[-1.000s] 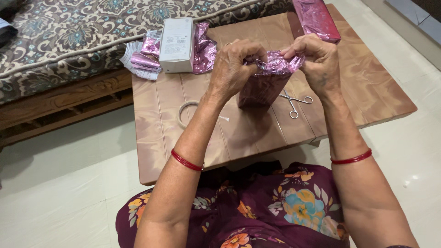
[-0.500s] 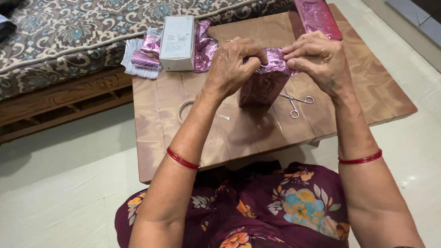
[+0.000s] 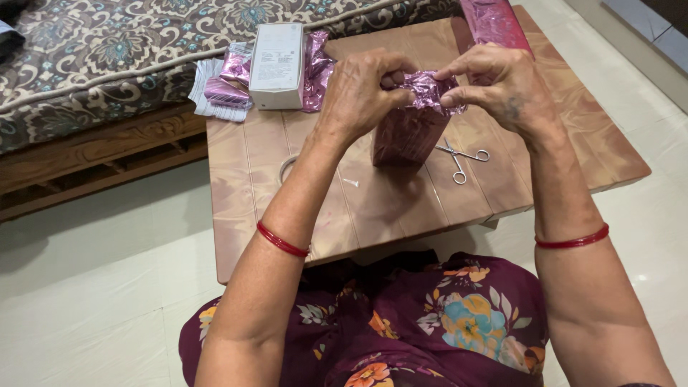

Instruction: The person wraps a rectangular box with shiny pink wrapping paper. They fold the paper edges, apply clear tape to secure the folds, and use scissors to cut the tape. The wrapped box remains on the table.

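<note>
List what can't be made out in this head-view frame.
- Top of the pink wrapped box: covered by the left hand and right hand, so the paper fold is hidden.
- Tape ring: partly behind the left forearm.
- Pink foil roll: cut off by the top edge.
- Print on the white box: too small.

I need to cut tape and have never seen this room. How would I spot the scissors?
Look at the low wooden table. Just right of the upright pink wrapped box lie the scissors, flat, the only slim silver metal thing there.
</note>
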